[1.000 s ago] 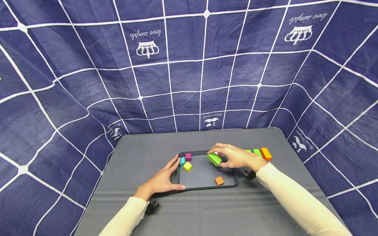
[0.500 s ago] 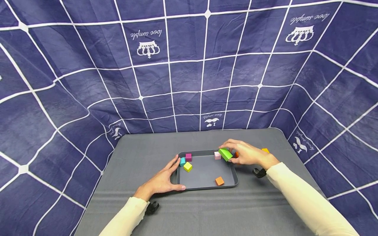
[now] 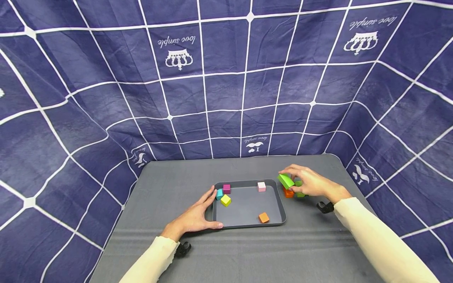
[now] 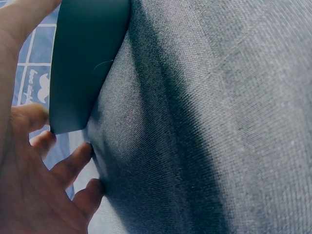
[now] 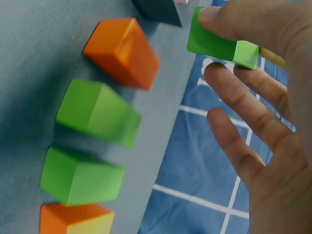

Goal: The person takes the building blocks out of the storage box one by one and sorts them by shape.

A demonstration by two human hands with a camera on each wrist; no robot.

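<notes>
My right hand [image 3: 308, 184] pinches a bright green block [image 3: 286, 181] between thumb and fingers, past the back right corner of a shallow grey tray [image 3: 244, 210]. In the right wrist view the thumb lies across the held block's face, and the lower fingers stand apart from it. The held block overlaps an orange block [image 3: 289, 193] in the head view. With fingers spread, my left hand [image 3: 192, 217] rests against the tray's left end, thumb at the front rim. The left wrist view shows its fingertips beside the tray's dark outer wall [image 4: 90, 63].
Magenta [image 3: 226, 189], teal [image 3: 219, 194], yellow [image 3: 225, 200], pink [image 3: 261, 186] and orange [image 3: 263, 217] cubes lie in the tray. Right of it stands a row: an orange block [image 5: 117, 48], two green blocks [image 5: 78, 114] and an orange-yellow one [image 5: 75, 222]. A blue curtain [image 3: 226, 90] surrounds the table.
My right hand has carried the green block rightward, from over the tray to beyond its right side, uncovering the pink cube. The left hand stays at the tray.
</notes>
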